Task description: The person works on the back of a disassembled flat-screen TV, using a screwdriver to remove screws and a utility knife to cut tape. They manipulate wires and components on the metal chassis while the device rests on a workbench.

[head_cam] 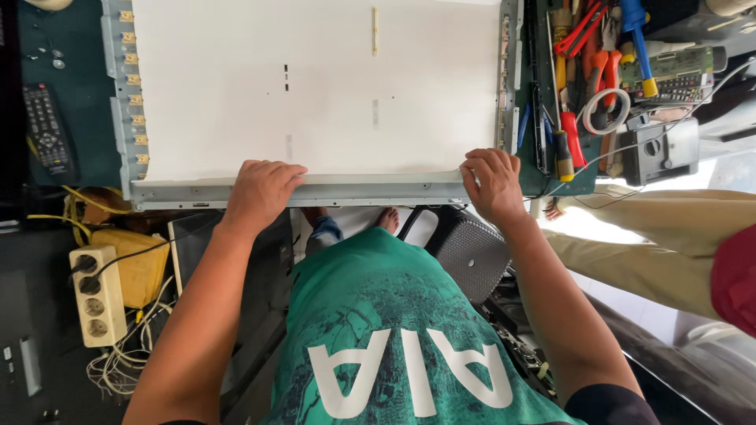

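A large white sheet [315,86] lies in a grey metal screen frame [354,191] on a workbench. My left hand [264,189] rests on the frame's near edge at the left, fingers curled over the sheet's border. My right hand [492,181] is at the near right corner, with fingertips pinching the sheet's edge where it lifts slightly. Small gold connectors [135,102] line the frame's left side.
A black remote [47,130] lies at the left on the green bench. Screwdrivers, pliers and cutters [587,71] crowd the right side beside a circuit board [669,75]. A power strip [96,295] and cables sit on the floor. Another person's trousered legs [654,244] are at right.
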